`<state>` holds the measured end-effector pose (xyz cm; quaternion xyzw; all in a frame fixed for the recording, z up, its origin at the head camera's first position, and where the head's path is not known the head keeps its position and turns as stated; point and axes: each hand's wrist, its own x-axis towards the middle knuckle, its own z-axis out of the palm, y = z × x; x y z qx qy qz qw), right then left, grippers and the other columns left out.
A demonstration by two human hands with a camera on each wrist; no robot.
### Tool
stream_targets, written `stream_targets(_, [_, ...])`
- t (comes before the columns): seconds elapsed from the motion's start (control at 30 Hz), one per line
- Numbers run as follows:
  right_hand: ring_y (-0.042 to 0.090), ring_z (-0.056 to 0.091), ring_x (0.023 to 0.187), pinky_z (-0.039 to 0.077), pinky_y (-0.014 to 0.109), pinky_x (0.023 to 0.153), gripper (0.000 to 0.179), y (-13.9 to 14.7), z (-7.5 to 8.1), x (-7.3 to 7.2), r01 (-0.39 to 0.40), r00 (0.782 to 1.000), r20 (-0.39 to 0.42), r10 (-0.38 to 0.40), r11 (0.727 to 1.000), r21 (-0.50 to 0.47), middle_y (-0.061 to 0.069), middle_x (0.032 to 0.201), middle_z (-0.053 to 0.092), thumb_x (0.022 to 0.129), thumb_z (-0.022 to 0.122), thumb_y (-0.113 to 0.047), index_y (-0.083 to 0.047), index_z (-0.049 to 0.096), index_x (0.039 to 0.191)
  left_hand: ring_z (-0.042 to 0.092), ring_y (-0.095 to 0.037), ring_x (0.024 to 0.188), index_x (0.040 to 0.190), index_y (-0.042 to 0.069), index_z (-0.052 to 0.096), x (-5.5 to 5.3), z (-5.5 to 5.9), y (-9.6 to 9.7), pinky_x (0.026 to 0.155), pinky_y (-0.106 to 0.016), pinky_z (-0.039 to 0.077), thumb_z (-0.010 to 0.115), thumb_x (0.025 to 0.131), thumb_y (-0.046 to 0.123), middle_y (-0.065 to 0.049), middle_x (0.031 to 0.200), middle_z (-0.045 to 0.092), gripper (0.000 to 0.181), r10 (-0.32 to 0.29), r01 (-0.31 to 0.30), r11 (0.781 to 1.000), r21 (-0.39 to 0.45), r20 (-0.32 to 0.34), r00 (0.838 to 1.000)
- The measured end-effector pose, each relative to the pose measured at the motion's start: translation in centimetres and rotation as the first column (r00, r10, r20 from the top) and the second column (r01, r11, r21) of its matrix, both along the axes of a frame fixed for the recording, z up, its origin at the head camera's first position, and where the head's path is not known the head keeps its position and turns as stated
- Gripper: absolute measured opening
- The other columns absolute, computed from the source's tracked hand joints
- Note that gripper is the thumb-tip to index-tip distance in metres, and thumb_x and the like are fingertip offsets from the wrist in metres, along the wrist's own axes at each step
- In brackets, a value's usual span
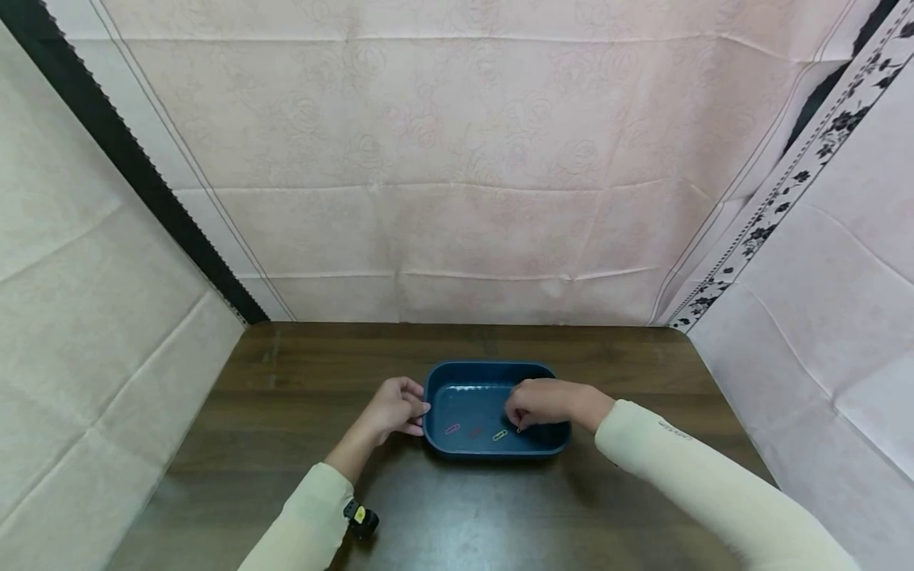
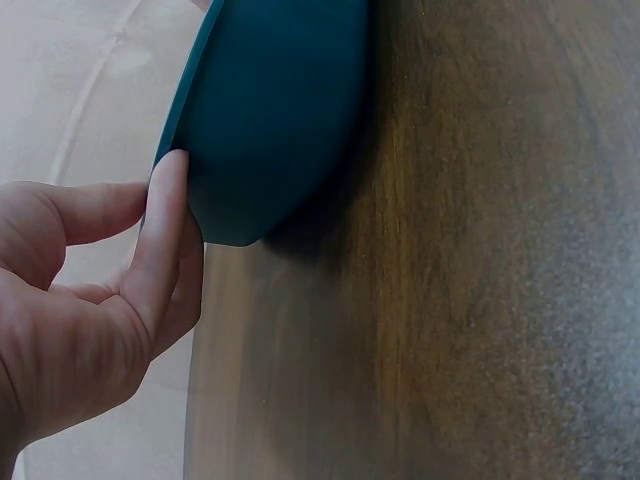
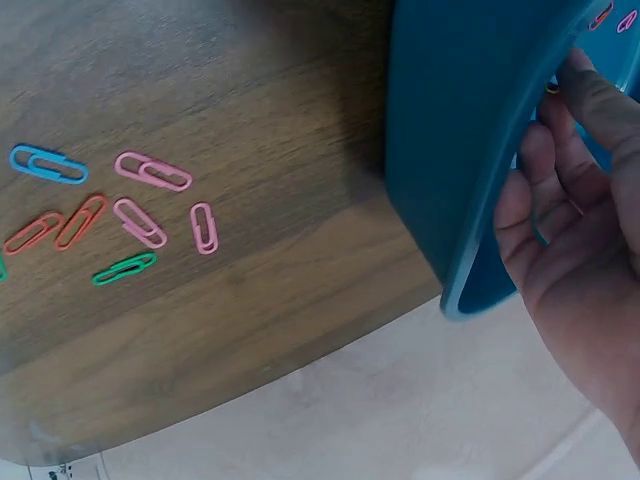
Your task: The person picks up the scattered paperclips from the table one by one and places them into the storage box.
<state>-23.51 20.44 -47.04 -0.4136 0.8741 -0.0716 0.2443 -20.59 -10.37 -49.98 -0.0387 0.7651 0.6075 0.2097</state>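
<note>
Head view, surface (image 1: 457,515): we see it carry the tray, both hands reaching in.
Tray (image 1: 464,400): upright on the surface, between our grips.
Right sleeve (image 1: 700,484): crosses the surface and may hide the loose clips, which only the right wrist view shows.
Left grip (image 1: 396,408): pinches the tray's left rim, steadying it, we judge.
Right grip (image 1: 540,401): inside the tray, pinching what looks like a yellow clip (image 3: 552,88); we cannot tell whether it is being set down or lifted. The next move calls for small fingertip work, clear of neighbours.
Tray clips (image 1: 500,434): apart on its floor.
Loose clips (image 3: 152,171): beside the tray, one green cut off.
Yellow clip: mostly hidden by fingers.
</note>
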Motion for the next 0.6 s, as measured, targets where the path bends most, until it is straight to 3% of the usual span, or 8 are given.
stream_targets(0.27, [0.002,0.052,0.068,0.05,0.018,0.065,0.012,-0.3,-1.0,0.0,0.019,0.999,0.03,-0.021,0.999,0.049,-0.01,0.079,0.065,0.097,0.073,-0.017,-0.02,0.071,0.086,0.066,-0.022,0.072,0.125,-0.006,0.055,0.0,-0.2,0.1,0.066,-0.036,0.066,0.065,0.1,0.001,-0.024,0.099,0.065,0.028,-0.001,0.001,1.0,0.002,-0.004,1.0])
stream_targets(0.6, [0.003,0.054,0.069,0.051,0.018,0.066,0.012,-0.1,-1.8,0.2,0.016,1.0,-0.014,-0.014,0.997,0.077,-0.014,0.077,0.062,0.097,0.074,-0.018,-0.022,0.071,0.086,0.065,-0.022,0.073,0.125,-0.005,0.055,-0.2,-0.3,0.1,0.066,-0.036,0.066,0.064,0.1,0.001,-0.023,0.098,0.065,0.027,0.002,-0.002,1.0,-0.007,0.002,1.0])
